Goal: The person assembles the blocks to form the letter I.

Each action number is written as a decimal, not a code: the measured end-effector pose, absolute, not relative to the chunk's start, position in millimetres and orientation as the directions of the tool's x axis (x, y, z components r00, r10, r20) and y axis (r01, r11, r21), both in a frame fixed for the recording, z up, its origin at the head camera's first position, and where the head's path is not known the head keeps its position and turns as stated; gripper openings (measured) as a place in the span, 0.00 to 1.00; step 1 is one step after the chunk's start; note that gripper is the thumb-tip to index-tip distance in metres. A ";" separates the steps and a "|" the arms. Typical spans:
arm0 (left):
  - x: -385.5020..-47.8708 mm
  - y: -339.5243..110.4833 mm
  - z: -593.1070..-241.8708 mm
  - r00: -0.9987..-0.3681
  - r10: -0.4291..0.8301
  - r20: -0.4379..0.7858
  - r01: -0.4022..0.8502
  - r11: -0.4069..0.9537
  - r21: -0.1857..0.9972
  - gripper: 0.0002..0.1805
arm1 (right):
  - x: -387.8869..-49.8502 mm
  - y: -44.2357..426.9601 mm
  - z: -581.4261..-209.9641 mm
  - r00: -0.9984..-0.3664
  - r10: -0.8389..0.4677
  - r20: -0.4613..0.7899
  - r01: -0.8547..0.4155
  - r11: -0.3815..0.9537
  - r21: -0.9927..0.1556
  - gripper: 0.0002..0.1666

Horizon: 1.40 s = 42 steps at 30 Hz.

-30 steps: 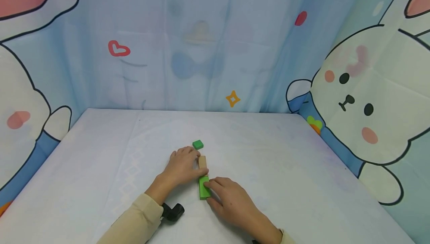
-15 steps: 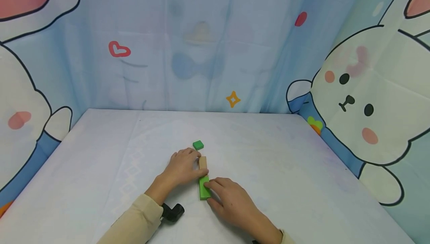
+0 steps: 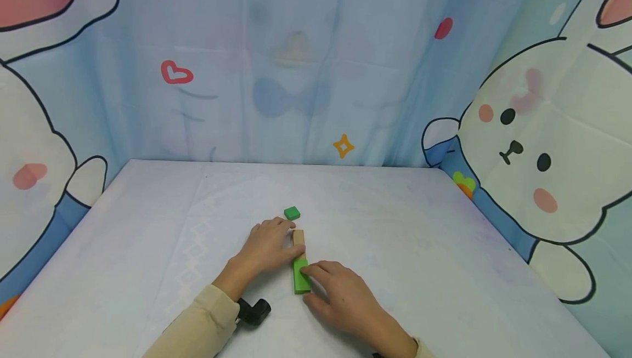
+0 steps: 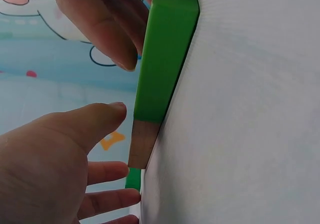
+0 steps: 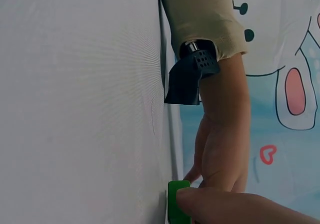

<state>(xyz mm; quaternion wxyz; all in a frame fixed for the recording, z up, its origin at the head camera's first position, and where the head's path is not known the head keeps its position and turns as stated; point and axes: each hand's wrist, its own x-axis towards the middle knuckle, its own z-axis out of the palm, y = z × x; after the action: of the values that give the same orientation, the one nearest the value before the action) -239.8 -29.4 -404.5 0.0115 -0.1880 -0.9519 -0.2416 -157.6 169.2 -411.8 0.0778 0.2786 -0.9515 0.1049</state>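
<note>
A long green block (image 3: 299, 282) and a plain wooden block (image 3: 298, 236) lie end to end on the table. My left hand (image 3: 268, 245) rests along their left side. Its thumb reaches across near the joint, and its extended fingers are by the wooden block's far end. In the left wrist view, the thumb stands slightly apart from the green block (image 4: 162, 59). My right hand (image 3: 343, 295) lies to the right, an index fingertip touching the green block's top and the thumb close to its near end. A small dark green block (image 3: 292, 213) lies just beyond the wooden one.
The white-covered table (image 3: 419, 226) stretches around the blocks. A black wrist camera mount (image 3: 254, 312) sits at my left cuff. Behind the table hangs a blue curtain (image 3: 222, 111) printed with rabbits.
My left thumb has drawn back slightly to the left over the joint, and my right thumb has shifted slightly. The blocks look nearly unmoved.
</note>
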 end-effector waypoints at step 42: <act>-268.4 -37.6 -408.8 -0.961 0.228 0.154 0.275 0.801 0.531 0.30 | -188.8 170.0 -426.4 -0.887 -0.411 0.209 -0.460 0.766 -0.449 0.35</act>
<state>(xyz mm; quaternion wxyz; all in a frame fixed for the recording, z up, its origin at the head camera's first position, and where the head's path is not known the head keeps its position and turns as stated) -268.4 -37.6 -408.8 0.0414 -0.1327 -0.9481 -0.2859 -188.8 170.0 -426.4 0.0491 0.2321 -0.9383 0.2515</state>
